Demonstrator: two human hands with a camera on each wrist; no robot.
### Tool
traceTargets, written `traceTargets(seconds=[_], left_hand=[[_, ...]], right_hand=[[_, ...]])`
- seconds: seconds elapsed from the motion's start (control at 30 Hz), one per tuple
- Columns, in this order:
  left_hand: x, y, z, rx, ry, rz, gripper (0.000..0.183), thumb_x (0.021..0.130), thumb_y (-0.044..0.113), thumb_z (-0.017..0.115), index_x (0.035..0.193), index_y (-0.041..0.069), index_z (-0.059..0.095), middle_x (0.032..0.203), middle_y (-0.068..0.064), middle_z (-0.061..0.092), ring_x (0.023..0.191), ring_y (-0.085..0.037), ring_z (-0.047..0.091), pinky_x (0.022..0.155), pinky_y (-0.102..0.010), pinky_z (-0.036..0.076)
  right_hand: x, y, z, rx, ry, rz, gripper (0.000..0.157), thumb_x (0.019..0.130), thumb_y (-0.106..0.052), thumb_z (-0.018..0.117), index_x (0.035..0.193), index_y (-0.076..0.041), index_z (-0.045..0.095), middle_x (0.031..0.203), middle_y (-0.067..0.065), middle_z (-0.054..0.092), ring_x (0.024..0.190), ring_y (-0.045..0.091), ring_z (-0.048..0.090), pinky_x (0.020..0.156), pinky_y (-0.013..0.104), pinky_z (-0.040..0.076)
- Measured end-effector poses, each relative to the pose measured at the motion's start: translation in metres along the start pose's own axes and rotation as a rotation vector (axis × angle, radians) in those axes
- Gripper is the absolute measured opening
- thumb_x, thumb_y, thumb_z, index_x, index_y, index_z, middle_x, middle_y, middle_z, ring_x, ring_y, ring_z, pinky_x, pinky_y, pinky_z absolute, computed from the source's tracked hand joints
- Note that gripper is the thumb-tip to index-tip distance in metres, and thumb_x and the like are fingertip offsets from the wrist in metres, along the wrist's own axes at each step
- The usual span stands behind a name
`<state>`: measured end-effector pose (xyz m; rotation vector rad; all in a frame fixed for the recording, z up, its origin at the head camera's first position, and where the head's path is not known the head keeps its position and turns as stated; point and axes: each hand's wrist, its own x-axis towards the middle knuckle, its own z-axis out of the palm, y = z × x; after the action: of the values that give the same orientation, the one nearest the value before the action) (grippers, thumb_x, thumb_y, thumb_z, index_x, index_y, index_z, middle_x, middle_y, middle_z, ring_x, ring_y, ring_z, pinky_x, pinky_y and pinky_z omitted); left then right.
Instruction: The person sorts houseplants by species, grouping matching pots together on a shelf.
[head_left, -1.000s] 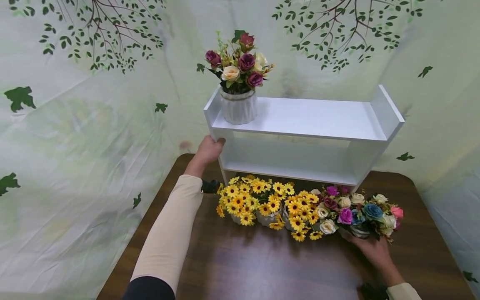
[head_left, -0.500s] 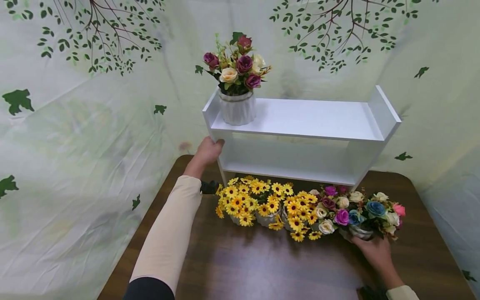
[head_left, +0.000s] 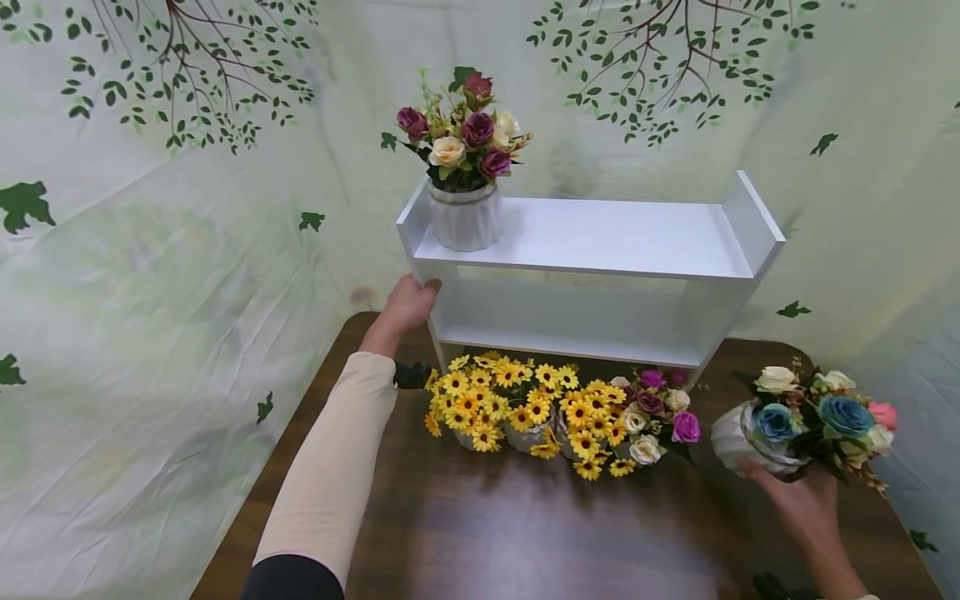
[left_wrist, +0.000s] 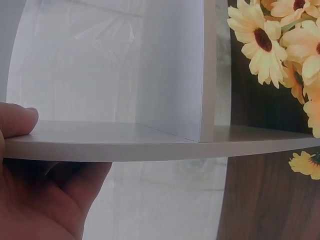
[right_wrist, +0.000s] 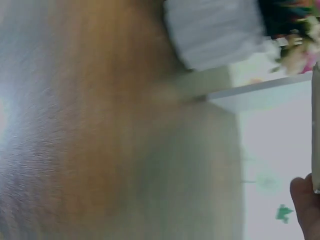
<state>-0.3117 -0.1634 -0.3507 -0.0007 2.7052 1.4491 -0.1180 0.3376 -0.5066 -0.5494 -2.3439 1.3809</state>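
A brown wooden table (head_left: 480, 525) is supporting a white shelf unit (head_left: 570, 317), with potted yellow flowers (head_left: 538, 410) and purple-and-cream blooms (head_left: 649, 404) standing before it; a white pot of roses (head_left: 465, 208) is occupying the top board's (head_left: 615, 233) left end.

From the head I'm looking forward and down; turned sideways and closer, the left wrist view is sharing the shelf (head_left: 600, 237), the right the table (head_left: 540, 525).

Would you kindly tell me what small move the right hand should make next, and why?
The right hand should probably tip the white pot of blue, cream and pink roses upright: it holds the pot slanted, blooms leaning to the right, and a level pot would likely set down more steadily. The left hand is occupied gripping the side of the white shelf unit.
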Motion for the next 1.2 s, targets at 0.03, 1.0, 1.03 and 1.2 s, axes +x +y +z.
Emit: traceTargets(seconds=[0.03,1.0,1.03,1.2], left_hand=[[0.0,0.0,0.0,0.001,0.0,0.001,0.047,0.104,0.023,0.039,0.144,-0.001,0.042,0.142,-0.025,0.052,0.127,-0.041,0.055,0.106,-0.056,0.046],[-0.002,-0.002,-0.001,-0.012,0.001,0.006,0.048,0.104,0.024,0.038,0.146,-0.001,0.04,0.143,-0.025,0.05,0.128,-0.041,0.054,0.106,-0.057,0.046],[-0.002,-0.002,-0.001,-0.009,0.0,0.008,0.049,0.104,0.024,0.037,0.146,-0.001,0.04,0.143,-0.025,0.05,0.129,-0.041,0.053,0.106,-0.057,0.045],[-0.001,-0.001,0.0,-0.009,-0.001,0.011,0.05,0.104,0.024,0.037,0.148,0.0,0.039,0.144,-0.024,0.05,0.13,-0.041,0.053,0.107,-0.057,0.044]], right_hand=[[-0.001,-0.004,-0.004,0.022,0.012,-0.009,0.09,0.076,-0.01,0.082,0.151,-0.022,0.034,0.135,-0.014,0.045,0.127,-0.005,0.037,0.099,0.002,0.026],[-0.016,-0.091,-0.038,0.485,0.007,0.052,0.095,0.076,0.015,0.071,0.15,-0.027,0.027,0.145,-0.013,0.038,0.135,0.004,0.033,0.104,0.004,0.031],[-0.016,-0.094,-0.039,0.507,0.023,0.06,0.097,0.075,0.017,0.07,0.15,-0.027,0.027,0.146,-0.012,0.037,0.135,0.005,0.032,0.106,0.005,0.03],[-0.017,-0.109,-0.045,0.503,0.086,0.076,0.1,0.072,0.022,0.068,0.15,-0.028,0.03,0.148,-0.011,0.038,0.141,0.007,0.03,0.115,0.008,0.024]])
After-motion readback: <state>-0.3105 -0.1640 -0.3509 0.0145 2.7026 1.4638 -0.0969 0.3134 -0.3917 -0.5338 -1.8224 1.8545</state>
